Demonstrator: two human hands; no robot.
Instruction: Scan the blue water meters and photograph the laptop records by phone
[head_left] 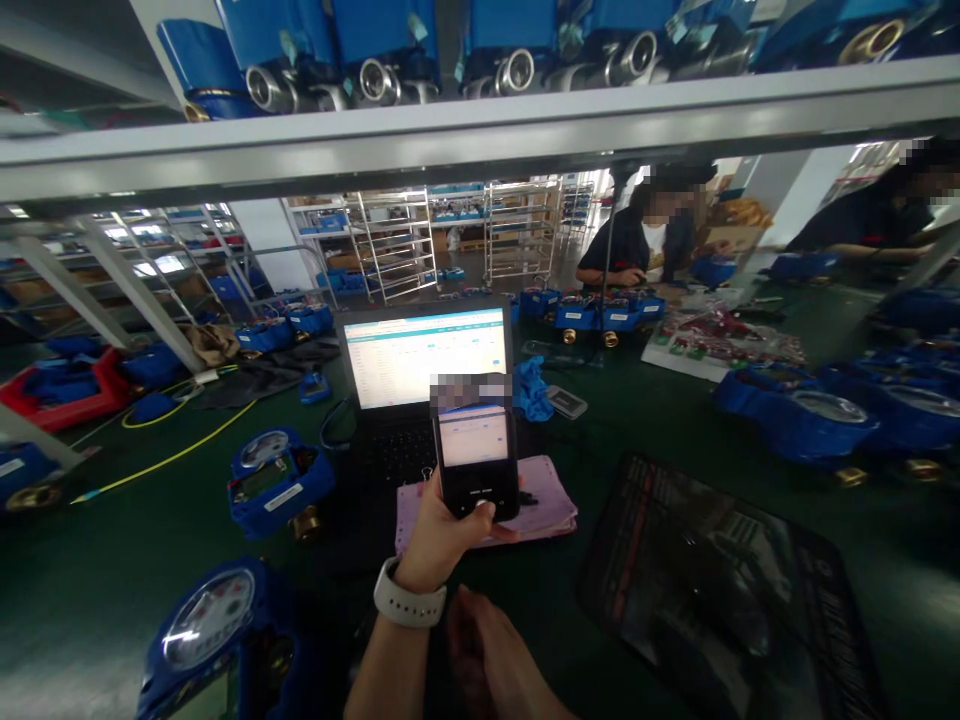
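My left hand (444, 532), with a white band at its wrist, holds a black phone (478, 450) upright, the thumb on the phone's lower edge. The phone's screen shows a page like that on the laptop (427, 360) behind it. Beneath the phone, a stack of pink papers (551, 500) lies at the laptop's front edge. Below the phone, near the bottom of the view, rests my right hand (487, 640), its fingers curled and partly in shadow; whether they hold anything is hidden.
Blue meters (277, 480) stand at the left, with more (802, 410) at the right. A dark mat (720, 570) lies at the lower right. A metal shelf (480, 130) crosses above, carrying blue units. A person (637, 240) sits across the table, another at the far right.
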